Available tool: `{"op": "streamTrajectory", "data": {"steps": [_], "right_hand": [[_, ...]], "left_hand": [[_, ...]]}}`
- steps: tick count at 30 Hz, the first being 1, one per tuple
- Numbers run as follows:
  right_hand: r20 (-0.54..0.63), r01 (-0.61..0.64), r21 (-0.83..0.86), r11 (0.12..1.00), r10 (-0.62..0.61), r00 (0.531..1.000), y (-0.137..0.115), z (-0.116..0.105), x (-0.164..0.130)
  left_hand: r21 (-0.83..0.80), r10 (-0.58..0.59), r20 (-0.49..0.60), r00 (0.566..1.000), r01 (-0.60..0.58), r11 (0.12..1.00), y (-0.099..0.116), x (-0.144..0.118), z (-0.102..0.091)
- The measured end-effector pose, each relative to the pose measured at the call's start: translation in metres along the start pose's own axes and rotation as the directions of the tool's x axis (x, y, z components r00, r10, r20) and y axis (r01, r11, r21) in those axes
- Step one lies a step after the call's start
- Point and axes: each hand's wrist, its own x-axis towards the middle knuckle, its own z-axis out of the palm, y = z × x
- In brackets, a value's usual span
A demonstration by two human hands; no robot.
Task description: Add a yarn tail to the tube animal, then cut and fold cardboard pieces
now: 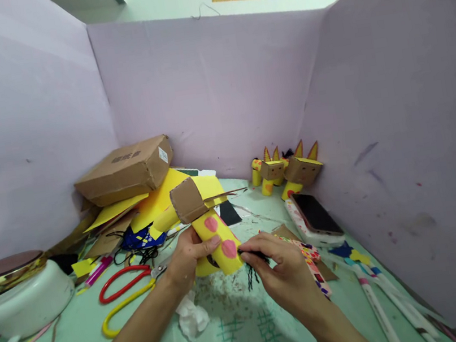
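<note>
Now my left hand (187,257) grips the yellow tube figure (216,235) (pink spots) while my right hand (279,269) pinches black yarn (253,264) against it above the counter (243,329).

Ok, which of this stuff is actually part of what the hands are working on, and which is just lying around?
In hand:
- left hand gripping the yellow paper animal
- right hand pinching black yarn at its lower end

Lying about:
- scissors
- cardboard box
- finished paper animals
- phone
- crumpled tissue
- white pot
</note>
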Motion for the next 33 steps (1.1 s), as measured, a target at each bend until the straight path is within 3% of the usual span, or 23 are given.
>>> {"op": "streamTrajectory", "data": {"steps": [6,13,22,28,33], "right_hand": [[0.12,-0.019,0.042,0.999,0.013,0.993,0.0,-0.006,0.001],[0.174,0.06,0.036,0.998,-0.065,0.983,-0.004,-0.01,0.002],[0.028,0.051,0.022,0.998,-0.052,0.998,-0.006,-0.006,0.001],[0.004,0.187,0.075,0.979,-0.188,0.982,-0.005,0.0,0.0],[-0.07,0.255,0.088,0.963,-0.249,0.966,-0.013,-0.002,0.0]], "left_hand": [[0.02,-0.073,0.056,0.996,0.072,0.997,0.006,-0.001,-0.002],[-0.074,-0.137,0.098,0.986,0.145,0.987,0.004,0.0,-0.003],[-0.174,-0.11,0.003,0.994,0.109,0.979,0.008,0.002,-0.007],[-0.247,-0.217,0.005,0.976,0.212,0.946,0.006,-0.001,-0.007],[-0.444,-0.241,-0.077,0.968,0.183,0.877,0.006,0.003,-0.011]]}}
